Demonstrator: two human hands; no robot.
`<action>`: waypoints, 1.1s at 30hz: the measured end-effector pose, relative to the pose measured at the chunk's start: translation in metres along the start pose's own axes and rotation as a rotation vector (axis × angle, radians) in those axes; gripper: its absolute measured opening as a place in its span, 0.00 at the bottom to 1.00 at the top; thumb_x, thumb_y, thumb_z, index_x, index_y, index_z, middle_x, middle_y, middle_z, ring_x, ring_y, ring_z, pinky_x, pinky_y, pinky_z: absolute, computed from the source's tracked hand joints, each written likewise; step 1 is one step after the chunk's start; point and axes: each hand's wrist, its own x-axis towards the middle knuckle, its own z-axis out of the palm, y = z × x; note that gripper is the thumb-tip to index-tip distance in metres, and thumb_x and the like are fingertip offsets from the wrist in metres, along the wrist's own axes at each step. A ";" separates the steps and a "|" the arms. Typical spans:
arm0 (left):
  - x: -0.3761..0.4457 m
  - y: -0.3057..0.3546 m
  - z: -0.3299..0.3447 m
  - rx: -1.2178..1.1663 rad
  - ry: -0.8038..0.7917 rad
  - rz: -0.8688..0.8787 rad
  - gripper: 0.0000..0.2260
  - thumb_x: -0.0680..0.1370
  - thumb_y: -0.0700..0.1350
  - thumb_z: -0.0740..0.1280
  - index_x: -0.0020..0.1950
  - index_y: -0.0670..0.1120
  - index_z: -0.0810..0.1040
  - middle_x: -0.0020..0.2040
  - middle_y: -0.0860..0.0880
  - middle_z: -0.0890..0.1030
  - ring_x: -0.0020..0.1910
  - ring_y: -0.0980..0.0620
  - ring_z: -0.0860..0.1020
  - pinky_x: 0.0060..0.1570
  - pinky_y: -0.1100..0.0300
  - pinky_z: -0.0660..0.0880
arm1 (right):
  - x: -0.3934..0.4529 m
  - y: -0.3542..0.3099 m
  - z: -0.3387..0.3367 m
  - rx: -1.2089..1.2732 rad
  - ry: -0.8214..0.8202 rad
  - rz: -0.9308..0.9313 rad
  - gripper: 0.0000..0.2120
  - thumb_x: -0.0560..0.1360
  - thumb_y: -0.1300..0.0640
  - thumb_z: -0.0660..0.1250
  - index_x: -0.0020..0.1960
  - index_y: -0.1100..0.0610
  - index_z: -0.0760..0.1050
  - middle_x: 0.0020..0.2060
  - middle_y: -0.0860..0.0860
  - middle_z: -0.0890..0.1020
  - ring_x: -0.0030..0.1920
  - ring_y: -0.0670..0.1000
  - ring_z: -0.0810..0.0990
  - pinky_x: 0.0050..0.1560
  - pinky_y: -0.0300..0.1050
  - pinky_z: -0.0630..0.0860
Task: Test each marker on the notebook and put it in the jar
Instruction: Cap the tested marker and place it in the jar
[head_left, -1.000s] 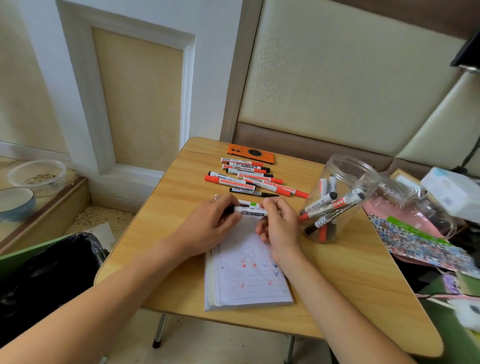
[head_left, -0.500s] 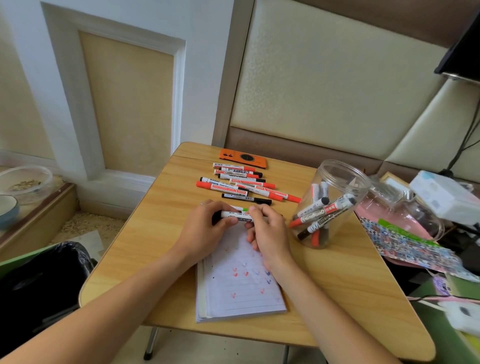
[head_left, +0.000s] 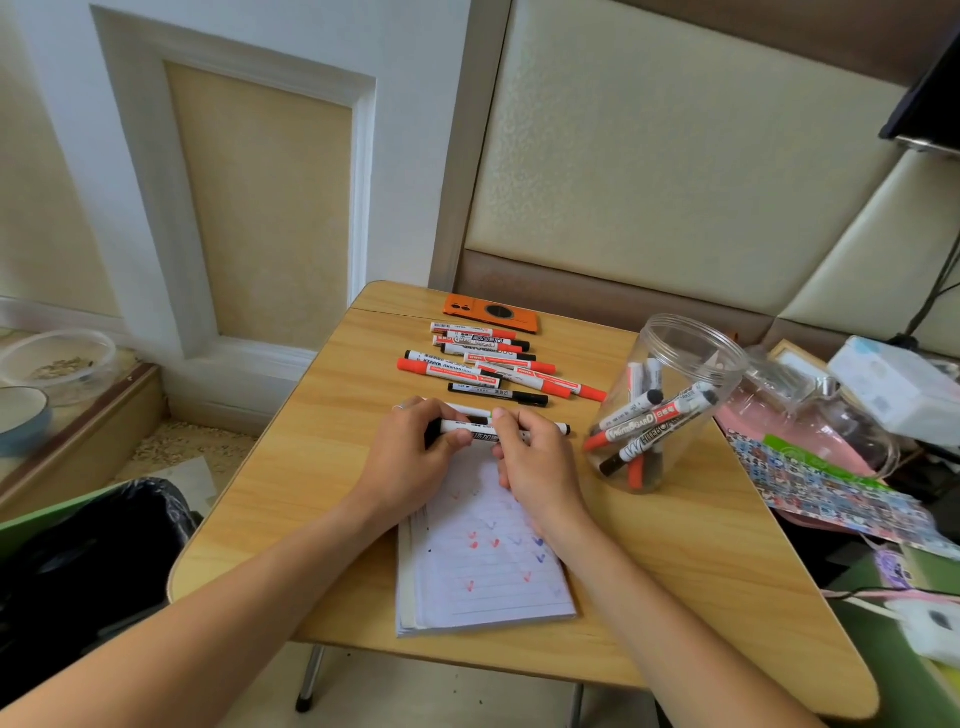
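Both hands clamped on one black-capped marker (head_left: 506, 434), centre frame, above notebook (head_left: 488, 577): left hand (head_left: 410, 457), right hand (head_left: 535, 462). Jar (head_left: 670, 400) right of centre on worktop (head_left: 322, 467).

head: single wide-angle view, worn on the person's head | faces forward and down onto the wooden table (head_left: 332, 462) — close over both forearms | wall beyond at frame top — no second view.

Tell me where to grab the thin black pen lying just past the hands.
Pinch the thin black pen at mid-barrel, coming from above. It lies flat on the table, crosswise, apart from the red markers, with bare wood on both long sides for the fingertips.
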 end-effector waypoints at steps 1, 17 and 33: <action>0.000 0.000 0.000 -0.001 0.000 0.001 0.04 0.77 0.46 0.73 0.50 0.47 0.83 0.44 0.54 0.78 0.43 0.55 0.76 0.40 0.62 0.67 | 0.000 0.000 0.000 -0.005 0.001 0.002 0.16 0.84 0.48 0.63 0.48 0.61 0.79 0.32 0.52 0.79 0.25 0.46 0.74 0.27 0.42 0.69; -0.006 0.006 -0.002 -0.046 -0.063 -0.003 0.26 0.75 0.41 0.74 0.68 0.50 0.65 0.55 0.53 0.70 0.49 0.53 0.75 0.51 0.59 0.78 | 0.002 -0.061 -0.053 0.000 0.150 -0.306 0.06 0.79 0.59 0.70 0.54 0.51 0.75 0.46 0.48 0.83 0.39 0.50 0.85 0.39 0.50 0.82; -0.025 0.005 -0.007 0.495 -0.203 0.129 0.19 0.73 0.67 0.59 0.59 0.60 0.74 0.63 0.53 0.70 0.66 0.50 0.65 0.62 0.49 0.62 | 0.025 -0.105 -0.158 -0.651 0.470 -0.347 0.12 0.79 0.63 0.59 0.62 0.60 0.71 0.54 0.62 0.80 0.48 0.62 0.77 0.44 0.49 0.68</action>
